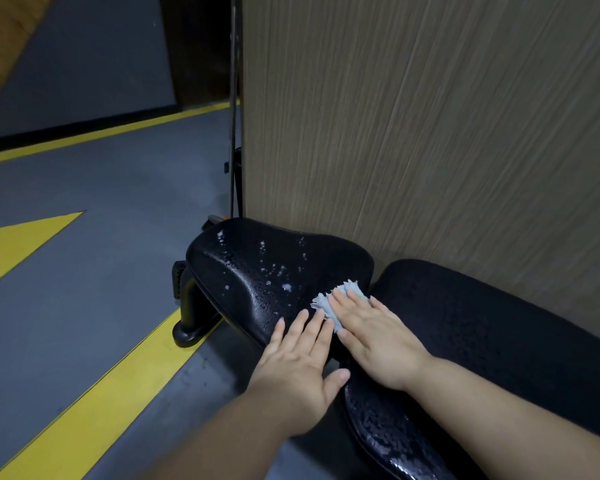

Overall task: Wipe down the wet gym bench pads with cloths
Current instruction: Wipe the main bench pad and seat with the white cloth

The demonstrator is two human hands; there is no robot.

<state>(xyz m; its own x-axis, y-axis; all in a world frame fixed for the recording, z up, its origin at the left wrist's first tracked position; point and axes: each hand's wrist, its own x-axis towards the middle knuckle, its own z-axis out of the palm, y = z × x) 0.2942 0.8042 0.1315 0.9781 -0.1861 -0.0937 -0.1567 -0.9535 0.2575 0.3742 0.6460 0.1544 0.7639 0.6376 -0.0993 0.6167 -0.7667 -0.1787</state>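
Blue cloth under flat right hand, left hand — flat on pad

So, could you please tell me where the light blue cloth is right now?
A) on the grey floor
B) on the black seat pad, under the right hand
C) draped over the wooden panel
B: the cloth lies on the wet seat pad, pressed flat under the right hand, fingers straight.

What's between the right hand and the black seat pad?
A small light-blue frayed cloth lies flat under the fingers of the right hand, on the wet black seat pad. Head view shows it.
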